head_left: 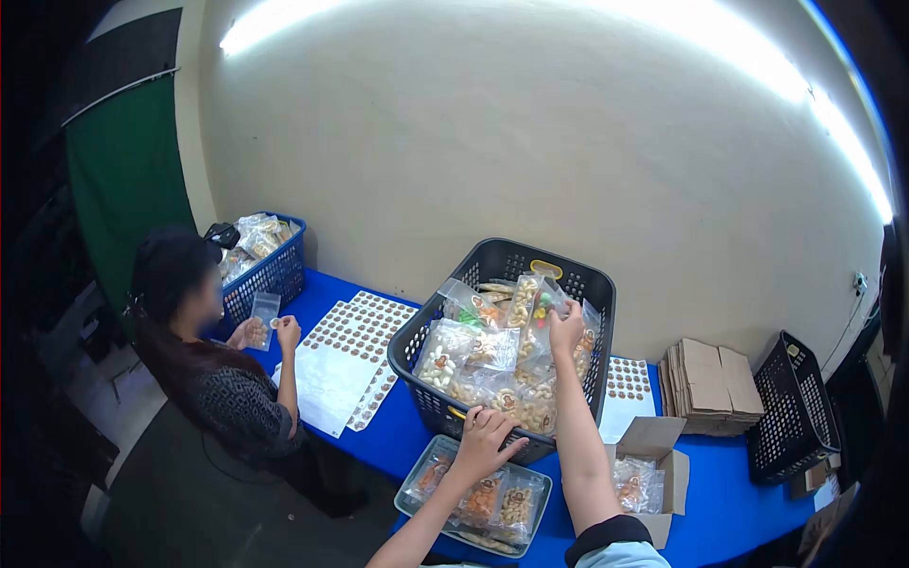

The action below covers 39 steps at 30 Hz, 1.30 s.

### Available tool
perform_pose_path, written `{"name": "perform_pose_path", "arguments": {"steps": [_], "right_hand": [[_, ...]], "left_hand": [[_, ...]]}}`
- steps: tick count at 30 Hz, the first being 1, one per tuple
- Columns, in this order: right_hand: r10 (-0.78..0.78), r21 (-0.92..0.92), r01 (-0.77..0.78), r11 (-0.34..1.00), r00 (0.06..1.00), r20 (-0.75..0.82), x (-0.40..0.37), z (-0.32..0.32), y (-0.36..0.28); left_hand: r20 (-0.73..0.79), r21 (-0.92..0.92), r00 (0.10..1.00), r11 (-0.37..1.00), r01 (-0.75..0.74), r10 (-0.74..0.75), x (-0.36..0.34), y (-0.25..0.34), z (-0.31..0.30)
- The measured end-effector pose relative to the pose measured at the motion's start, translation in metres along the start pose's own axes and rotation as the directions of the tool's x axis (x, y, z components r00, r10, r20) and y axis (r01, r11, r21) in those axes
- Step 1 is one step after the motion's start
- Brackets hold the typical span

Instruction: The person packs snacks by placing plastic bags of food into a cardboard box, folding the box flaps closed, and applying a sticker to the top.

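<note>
A large black basket (405, 358) filled with clear snack packets stands in front of me on the table. My right hand (566, 331) reaches into it, its fingers closed at the edge of a clear packet (543, 305) with green and red pieces. Fingers spread, my left hand (488, 440) rests at the basket's near rim, holding nothing. Nut packets (440, 367) with round stickers lie in the basket beside my hands. Below my left forearm is a shallow tray (409, 502) of packets, some with orange contents.
On the left a person (213, 379) holds a small packet and a sticker. Sticker sheets (322, 383) lie on the blue table (379, 454). A blue basket (275, 275) stands behind. To the right are an open carton (674, 473), flattened cardboard (710, 379) and another black basket (791, 407).
</note>
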State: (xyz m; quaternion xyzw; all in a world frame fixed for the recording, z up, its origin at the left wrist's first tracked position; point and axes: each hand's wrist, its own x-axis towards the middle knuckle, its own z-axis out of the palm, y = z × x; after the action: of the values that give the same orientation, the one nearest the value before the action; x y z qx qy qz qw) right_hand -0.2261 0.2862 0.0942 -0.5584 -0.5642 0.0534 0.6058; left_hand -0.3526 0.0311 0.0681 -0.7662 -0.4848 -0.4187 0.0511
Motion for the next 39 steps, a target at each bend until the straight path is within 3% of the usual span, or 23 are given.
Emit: {"name": "perform_pose_path", "arguments": {"steps": [1, 5, 6, 9, 13, 15, 19, 22, 25, 26, 28, 29, 31, 32, 33, 35, 38, 39], "right_hand": [[-0.007, 0.08, 0.007, 0.997, 1.0, -0.01, 0.006, -0.004, -0.006], [-0.172, 0.091, 0.177, 0.98, 0.983, -0.067, 0.016, -0.025, -0.02], [-0.092, 0.189, 0.094, 0.977, 0.996, -0.021, 0.015, -0.038, -0.031], [-0.145, 0.213, 0.174, 0.961, 0.979, -0.145, 0.007, -0.068, -0.03], [0.028, 0.283, 0.024, 0.959, 0.983, -0.181, -0.047, -0.103, -0.016], [0.1, 0.182, -0.104, 0.978, 0.995, 0.032, -0.053, -0.115, -0.006], [0.12, 0.28, -0.088, 0.956, 0.988, -0.096, -0.053, -0.11, -0.023], [-0.071, 0.222, 0.101, 0.97, 0.988, -0.138, -0.051, -0.1, -0.017], [-0.386, -0.143, 0.367, 0.919, 0.91, -0.147, -0.054, -0.121, -0.037], [-0.395, -0.105, 0.382, 0.918, 0.902, -0.174, -0.057, -0.126, -0.045], [-0.122, 0.35, 0.12, 0.929, 0.992, -0.016, -0.078, -0.134, -0.047], [-0.015, 0.533, -0.045, 0.845, 0.994, 0.107, -0.092, -0.139, -0.046], [0.122, 0.609, -0.36, 0.707, 0.91, 0.396, -0.137, -0.15, -0.039], [0.103, 0.616, -0.412, 0.672, 0.875, 0.472, -0.148, -0.171, -0.049], [0.087, 0.617, -0.465, 0.635, 0.837, 0.541, -0.156, -0.196, -0.06], [0.101, 0.596, -0.602, 0.532, 0.743, 0.661, -0.169, -0.227, -0.048], [0.072, 0.563, -0.637, 0.528, 0.693, 0.717, -0.179, -0.279, -0.025], [0.072, 0.551, -0.659, 0.511, 0.672, 0.737, -0.183, -0.294, -0.015]], "left_hand": [[0.001, -0.001, 1.0, 1.0, -0.006, 0.006, 0.001, -0.001, 0.001], [-0.003, -0.018, 1.0, 1.0, 0.0, 0.0, -0.003, 0.0, 0.001], [0.004, -0.024, 1.0, 1.0, 0.012, -0.012, -0.003, -0.001, 0.002], [0.009, -0.034, 1.0, 0.999, 0.02, -0.019, 0.0, -0.004, 0.002], [-0.036, -0.028, 0.999, 1.0, -0.009, 0.007, 0.005, -0.006, 0.004], [-0.027, -0.019, 1.0, 1.0, -0.015, 0.014, 0.002, -0.004, 0.004], [-0.041, 0.007, 0.999, 1.0, 0.001, -0.001, 0.005, -0.004, 0.006], [-0.056, 0.041, 0.998, 0.999, 0.001, 0.001, 0.005, -0.004, 0.012], [-0.054, 0.084, 0.998, 0.995, 0.049, -0.045, 0.003, 0.004, 0.012], [-0.064, 0.103, 0.996, 0.992, 0.071, -0.064, 0.004, 0.007, 0.013], [-0.005, 0.129, 0.988, 0.98, 0.153, -0.154, 0.001, 0.018, 0.011], [-0.101, -0.054, 0.966, 0.971, 0.233, -0.238, -0.002, 0.025, 0.015], [-0.236, -0.437, 0.871, 0.847, 0.302, -0.432, -0.015, 0.043, 0.031], [-0.216, -0.647, 0.833, 0.713, 0.269, -0.51, -0.032, 0.048, 0.041], [-0.24, -0.647, 0.83, 0.72, 0.249, -0.503, -0.043, 0.063, 0.043], [-0.301, -0.455, 0.788, 0.807, 0.376, -0.537, -0.078, 0.089, 0.054], [-0.493, -0.292, 0.744, 0.892, 0.346, -0.451, -0.079, 0.133, 0.057], [-0.474, -0.19, 0.787, 0.918, 0.347, -0.395, -0.076, 0.142, 0.059]]}}
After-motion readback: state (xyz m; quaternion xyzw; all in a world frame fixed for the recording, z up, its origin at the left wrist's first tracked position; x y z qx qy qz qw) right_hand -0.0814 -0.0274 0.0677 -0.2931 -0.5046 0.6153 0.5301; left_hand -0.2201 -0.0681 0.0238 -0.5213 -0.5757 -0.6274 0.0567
